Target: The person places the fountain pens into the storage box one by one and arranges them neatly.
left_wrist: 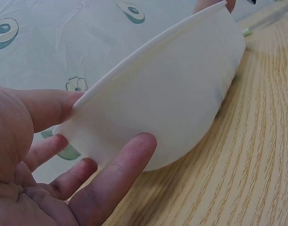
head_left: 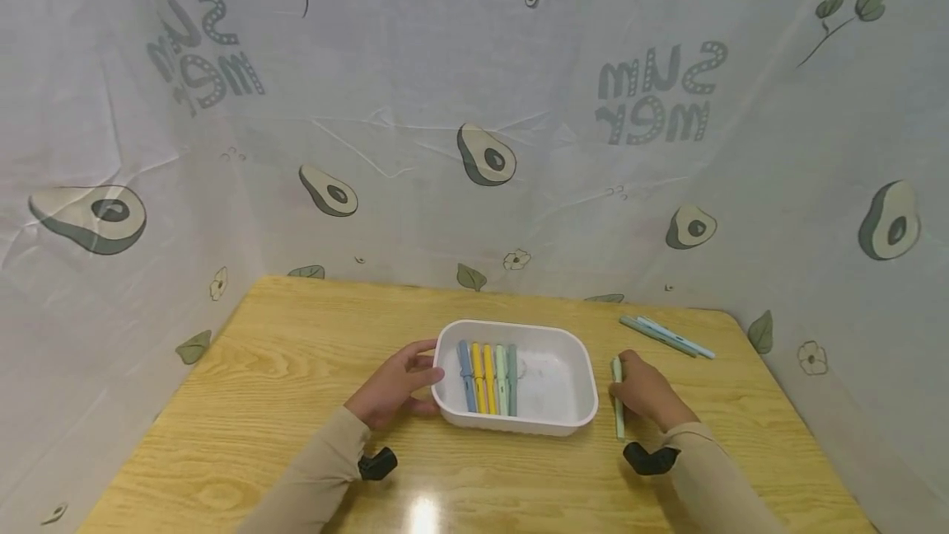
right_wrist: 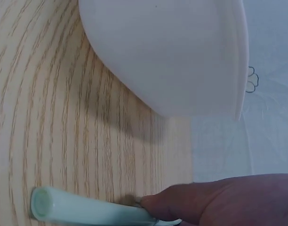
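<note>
A white plastic box (head_left: 552, 427) stands on the table, holding a row of several capped pens: a blue-grey pen (head_left: 467, 377), yellow pens (head_left: 489, 377), a light green pen (head_left: 502, 377) and a grey-green pen (head_left: 512, 381). My left hand (head_left: 393, 386) grips the box's left end, one digit over the rim and other fingers against the outer wall (left_wrist: 163, 103). To the right of the box, my right hand (head_left: 645, 390) pinches another light green pen (head_left: 619, 414) near its far end. The right wrist view shows the near end of that pen (right_wrist: 83, 207) and the thumb on it.
Further back on the right, a grey-green pen (head_left: 656, 336) and a light blue pen (head_left: 678, 338) lie side by side on the wooden table (head_left: 311, 328). A patterned pale sheet (head_left: 415, 188) hangs behind and beside the table.
</note>
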Tool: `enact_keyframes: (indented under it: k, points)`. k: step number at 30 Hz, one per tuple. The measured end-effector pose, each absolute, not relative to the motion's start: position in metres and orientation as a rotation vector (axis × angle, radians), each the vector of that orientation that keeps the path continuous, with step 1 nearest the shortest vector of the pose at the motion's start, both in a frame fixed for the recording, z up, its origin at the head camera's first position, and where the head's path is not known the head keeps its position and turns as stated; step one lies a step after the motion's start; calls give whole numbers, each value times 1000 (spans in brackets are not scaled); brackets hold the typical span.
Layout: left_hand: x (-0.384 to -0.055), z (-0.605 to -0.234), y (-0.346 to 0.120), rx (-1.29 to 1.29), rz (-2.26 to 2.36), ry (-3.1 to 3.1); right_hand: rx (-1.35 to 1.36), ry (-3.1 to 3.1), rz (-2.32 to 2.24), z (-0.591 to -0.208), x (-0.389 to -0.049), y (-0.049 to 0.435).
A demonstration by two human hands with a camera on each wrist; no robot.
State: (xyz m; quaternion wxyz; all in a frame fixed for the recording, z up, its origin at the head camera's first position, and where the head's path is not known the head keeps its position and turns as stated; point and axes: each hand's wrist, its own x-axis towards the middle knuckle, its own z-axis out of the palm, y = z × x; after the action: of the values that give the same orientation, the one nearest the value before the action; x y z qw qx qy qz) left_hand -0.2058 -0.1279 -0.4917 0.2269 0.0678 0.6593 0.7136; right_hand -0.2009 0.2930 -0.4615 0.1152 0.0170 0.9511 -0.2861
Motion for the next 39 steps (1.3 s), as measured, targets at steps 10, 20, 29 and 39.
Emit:
enact_keyframes:
  k: [10,20,29,39]
  points:
    - [-207,-490,-127,192,1961,1819,139,2721,-1021,-456,-197,299]
    - [-206,-490,-128,206,1962,1818,46,2750,-1208,-439,-195,291]
    - [-207,-491,-128,201,1963,1813,15,2881,-1404,-438,-194,288]
    - [-206,-492,-128,193,1962,1822,2,2898,-1425,-434,-192,286]
